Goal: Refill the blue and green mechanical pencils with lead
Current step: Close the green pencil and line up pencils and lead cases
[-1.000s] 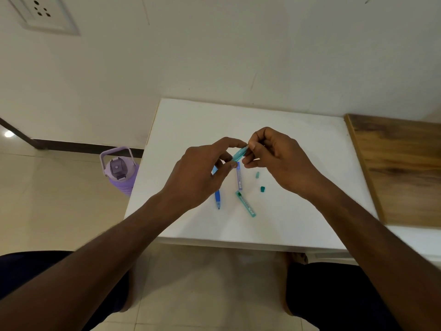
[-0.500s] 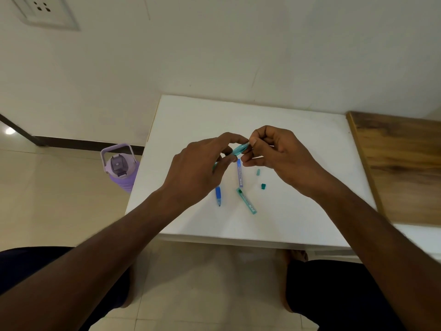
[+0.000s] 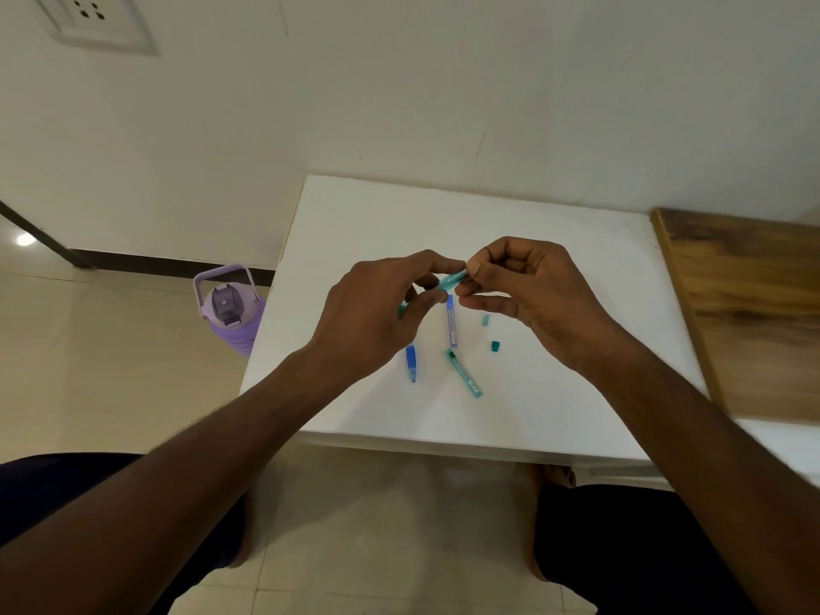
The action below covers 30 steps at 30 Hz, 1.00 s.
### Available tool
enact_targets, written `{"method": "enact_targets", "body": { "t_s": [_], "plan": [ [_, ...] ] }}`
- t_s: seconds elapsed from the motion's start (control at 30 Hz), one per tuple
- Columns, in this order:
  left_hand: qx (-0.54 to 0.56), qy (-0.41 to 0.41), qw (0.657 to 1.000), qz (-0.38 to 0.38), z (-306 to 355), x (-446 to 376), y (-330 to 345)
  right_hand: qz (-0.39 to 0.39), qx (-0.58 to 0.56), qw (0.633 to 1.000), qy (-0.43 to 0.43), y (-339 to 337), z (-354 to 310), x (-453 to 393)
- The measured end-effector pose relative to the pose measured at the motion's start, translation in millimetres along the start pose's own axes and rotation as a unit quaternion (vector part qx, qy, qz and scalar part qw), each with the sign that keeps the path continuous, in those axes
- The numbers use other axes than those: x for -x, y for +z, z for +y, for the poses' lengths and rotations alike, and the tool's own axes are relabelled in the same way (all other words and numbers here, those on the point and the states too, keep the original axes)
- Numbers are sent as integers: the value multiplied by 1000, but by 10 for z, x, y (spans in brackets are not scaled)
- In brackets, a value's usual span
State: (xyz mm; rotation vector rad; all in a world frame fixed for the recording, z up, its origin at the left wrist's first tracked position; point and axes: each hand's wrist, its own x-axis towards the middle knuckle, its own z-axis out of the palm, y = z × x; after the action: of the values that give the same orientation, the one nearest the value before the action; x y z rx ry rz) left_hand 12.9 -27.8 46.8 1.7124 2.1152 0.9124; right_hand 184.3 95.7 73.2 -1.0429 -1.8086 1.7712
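While both hands meet above the white table (image 3: 355, 224), the left hand (image 3: 377, 312) pinches the green pencil (image 3: 451, 281) | right hand (image 3: 528, 286) fingers curl tight on its end | blue pencil (image 3: 411, 362) lies on the table, near two lead tubes.

The green pencil (image 3: 451, 280) looks like clear, glossy plastic. The two lead tubes (image 3: 463, 373) are also see-through plastic. The table (image 3: 554, 392) at centre has a smooth, matt white top. At right, the board (image 3: 750, 312) shows wood grain. The bottle (image 3: 230, 310) at left is matt lilac plastic. The floor (image 3: 88, 370) is glossy tile.
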Motion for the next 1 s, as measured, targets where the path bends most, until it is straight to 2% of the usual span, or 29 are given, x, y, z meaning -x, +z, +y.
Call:
{"method": "enact_targets", "body": {
  "t_s": [0.23, 0.4, 0.47, 0.5, 0.53, 0.57, 0.6, 0.63, 0.77, 1.0],
  "plan": [
    [2, 16, 1000, -5, -37, 36, 9, -26, -133, 987, 81, -27, -5, -5],
    [79, -12, 997, 7, 34, 5, 25, -18, -83, 995, 45, -103, -49, -61],
    [99, -25, 995, 12, 64, -18, 16, -13, -12, 999, 40, -187, -91, -83],
    [106, -29, 994, 13, 70, -22, 4, 4, 81, 996, 33, -251, -88, -103],
    [114, -28, 993, 12, 70, -23, -8, 31, 216, 976, 17, -331, -56, -133],
    [120, -24, 992, 10, 66, -18, -20, 49, 348, 936, 2, -402, -11, -156],
    [123, -22, 992, 9, 64, -14, -33, 52, 433, 900, 0, -453, 47, -174],
    [124, -22, 992, 8, 62, -14, -42, 48, 470, 882, 12, -479, 106, -186],
    [120, -21, 993, 5, 80, -18, -47, 45, 479, 875, 53, -399, 332, -290],
    [116, -39, 992, 2, 95, -37, -23, 71, 552, 829, 55, -119, 680, -459]
  ]
}}
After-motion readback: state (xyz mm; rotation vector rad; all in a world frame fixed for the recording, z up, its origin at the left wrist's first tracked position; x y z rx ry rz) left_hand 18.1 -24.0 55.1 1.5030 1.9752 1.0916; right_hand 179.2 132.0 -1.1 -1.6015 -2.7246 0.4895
